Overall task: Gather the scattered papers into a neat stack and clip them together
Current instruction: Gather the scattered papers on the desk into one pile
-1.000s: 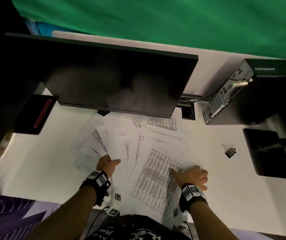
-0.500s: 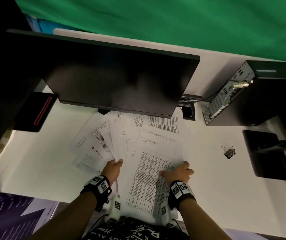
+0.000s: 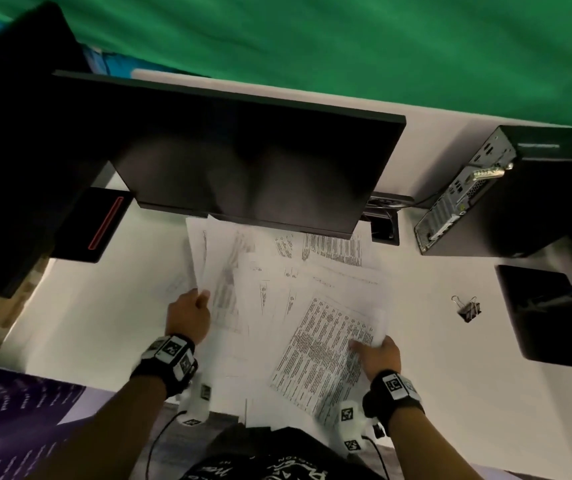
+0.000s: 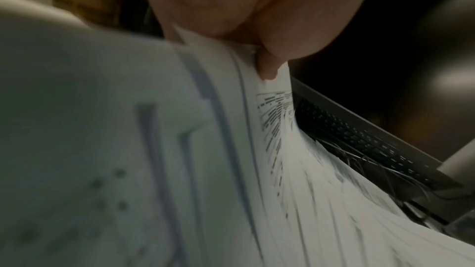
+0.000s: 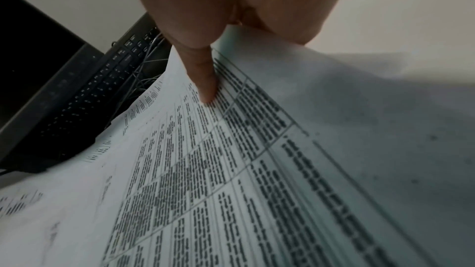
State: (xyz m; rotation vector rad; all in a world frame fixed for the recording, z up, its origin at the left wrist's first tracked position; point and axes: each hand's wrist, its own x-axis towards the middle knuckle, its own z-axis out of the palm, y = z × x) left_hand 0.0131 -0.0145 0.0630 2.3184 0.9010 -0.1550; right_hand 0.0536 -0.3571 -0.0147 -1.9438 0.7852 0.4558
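Several printed white papers [image 3: 277, 289] lie fanned and overlapping on the white desk, below the monitor. My left hand [image 3: 192, 308] pinches the left edge of the sheets and lifts them off the desk; the left wrist view shows the papers [image 4: 231, 170] raised under my thumb. My right hand [image 3: 376, 351] grips the right edge of a densely printed table sheet [image 3: 326, 355], thumb on top in the right wrist view, over the same sheet [image 5: 231, 170]. A black binder clip [image 3: 468, 309] lies on the desk to the right of the papers, apart from both hands.
A dark monitor [image 3: 250, 168] hangs over the far edge of the papers. A black computer case [image 3: 506, 195] stands at the right, with a black pad [image 3: 551, 313] in front of it. A black box with a red stripe [image 3: 94, 226] sits at the left. A keyboard [image 5: 97, 92] lies behind the papers.
Both hands went from pressing flat on the papers to gripping their edges. The left sheets have swung up and inward; the right hand has shifted right to the sheet's edge.
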